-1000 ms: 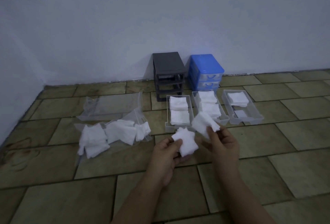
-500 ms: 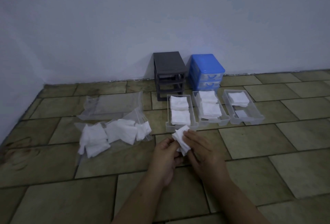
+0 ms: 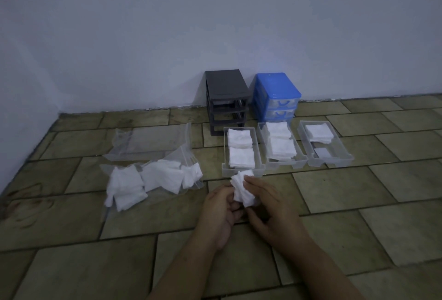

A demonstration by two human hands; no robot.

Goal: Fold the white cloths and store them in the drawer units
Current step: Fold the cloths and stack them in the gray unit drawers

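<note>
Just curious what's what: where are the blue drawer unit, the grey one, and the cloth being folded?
blue drawer unit (image 3: 277,84): head view, its top.
grey drawer unit (image 3: 226,83): head view, its top.
cloth being folded (image 3: 241,188): head view, its middle.

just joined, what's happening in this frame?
A person sits at a tiled floor, folding a white cloth held between the left hand and right hand. Three clear drawers lie pulled out ahead: the left drawer and middle drawer each hold folded cloths, the right drawer has room left. Unfolded cloths wait on plastic bags at the left. The grey unit stands empty of drawers beside the blue unit.
</note>
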